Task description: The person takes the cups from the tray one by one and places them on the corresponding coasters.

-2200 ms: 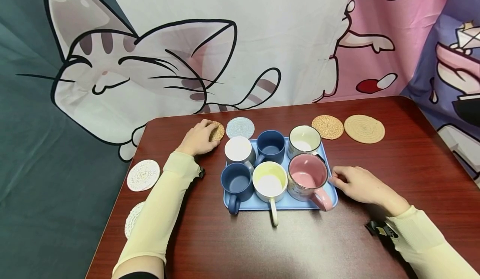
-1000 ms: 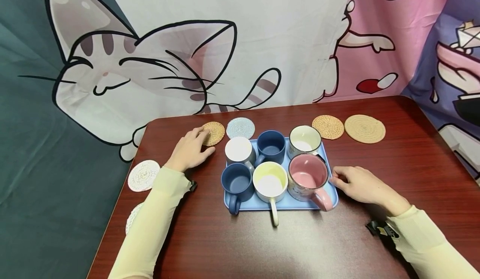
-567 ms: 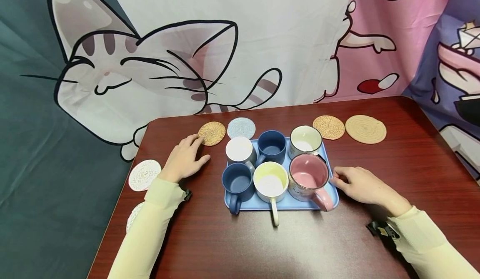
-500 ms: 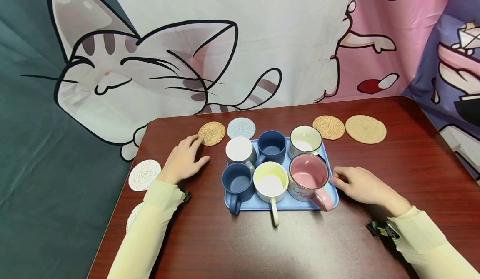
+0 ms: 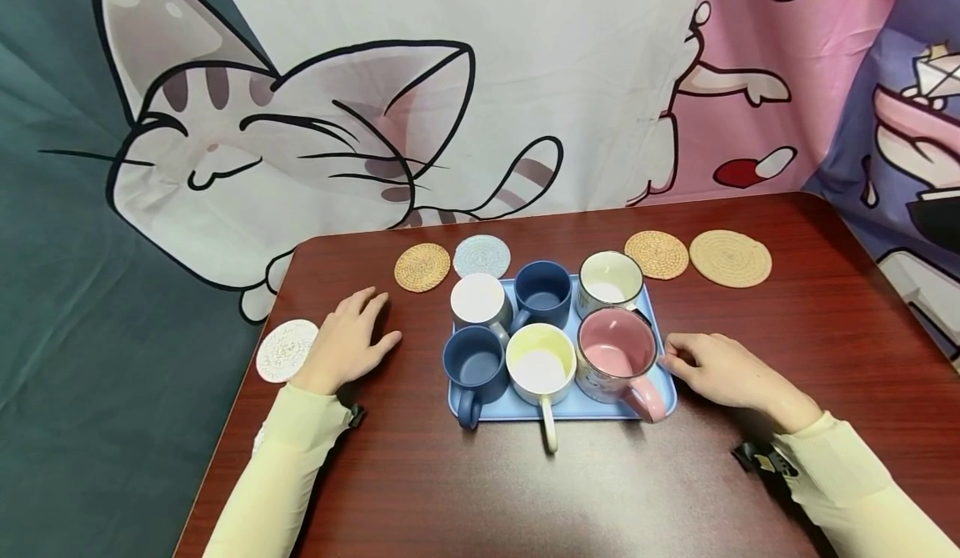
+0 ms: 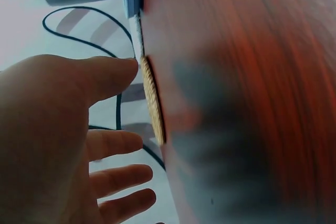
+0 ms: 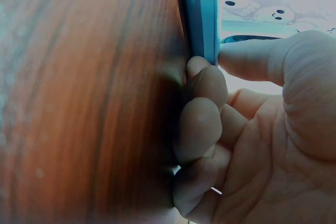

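My left hand hovers over the left of the table with fingers spread, holding nothing. In front of its fingertips lies a round woven straw coaster, seen edge-on beyond the thumb in the left wrist view. On the right, my right hand pinches the right rim of a light blue tray, thumb over it and curled fingers at its underside in the right wrist view. Several mugs stand on the tray: a pink mug nearest that hand, a yellow-lined mug, a blue mug and others.
A pale blue coaster lies behind the tray. Two straw coasters, one smaller and one larger, lie at the back right. A white coaster sits near the left edge. Another white coaster is mostly hidden by the left sleeve.
My left hand has drawn back from the straw coaster, toward me and to the left, leaving it fully uncovered. The right hand stays at the tray's rim.
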`<state>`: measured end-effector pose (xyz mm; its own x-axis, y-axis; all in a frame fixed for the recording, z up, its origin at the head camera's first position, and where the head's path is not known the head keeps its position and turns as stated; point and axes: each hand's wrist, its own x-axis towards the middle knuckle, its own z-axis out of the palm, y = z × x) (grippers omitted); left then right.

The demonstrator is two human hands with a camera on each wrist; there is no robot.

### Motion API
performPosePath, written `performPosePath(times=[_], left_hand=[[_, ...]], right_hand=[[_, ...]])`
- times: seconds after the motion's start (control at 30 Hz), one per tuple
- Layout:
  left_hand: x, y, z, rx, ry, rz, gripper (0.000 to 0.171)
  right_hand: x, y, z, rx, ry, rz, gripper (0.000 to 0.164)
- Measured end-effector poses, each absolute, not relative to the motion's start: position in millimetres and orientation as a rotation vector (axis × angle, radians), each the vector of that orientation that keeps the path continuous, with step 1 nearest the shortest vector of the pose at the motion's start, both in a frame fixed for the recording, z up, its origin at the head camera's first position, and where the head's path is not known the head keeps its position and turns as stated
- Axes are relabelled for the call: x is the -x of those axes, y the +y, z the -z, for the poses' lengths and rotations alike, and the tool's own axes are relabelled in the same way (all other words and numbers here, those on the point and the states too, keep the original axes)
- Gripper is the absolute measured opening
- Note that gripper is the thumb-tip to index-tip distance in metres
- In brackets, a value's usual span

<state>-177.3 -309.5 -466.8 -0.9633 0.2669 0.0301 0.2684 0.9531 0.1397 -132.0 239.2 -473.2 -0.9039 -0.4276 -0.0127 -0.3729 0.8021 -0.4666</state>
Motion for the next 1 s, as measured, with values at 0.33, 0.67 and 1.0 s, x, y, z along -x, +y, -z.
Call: performPosePath(times=[0.33,0.67,1.0], left_hand=[[162.7,-337.3,461.5,0.322,-3.121,0.191,0.072],[150.2,-367.2,462.1,0.134,-3.236,0.173,0.077],[138.5,-389.1,461.6,-0.041,-3.266,0.231,0.075]], right_hand=[[131.4,239.7,473.3,0.631,2.866,0.706,0.034],[131.8,239.3,473.7,0.644,2.867,0.709,0.034],[131.8,239.8,474.1,0.643,2.862,0.717,0.035]])
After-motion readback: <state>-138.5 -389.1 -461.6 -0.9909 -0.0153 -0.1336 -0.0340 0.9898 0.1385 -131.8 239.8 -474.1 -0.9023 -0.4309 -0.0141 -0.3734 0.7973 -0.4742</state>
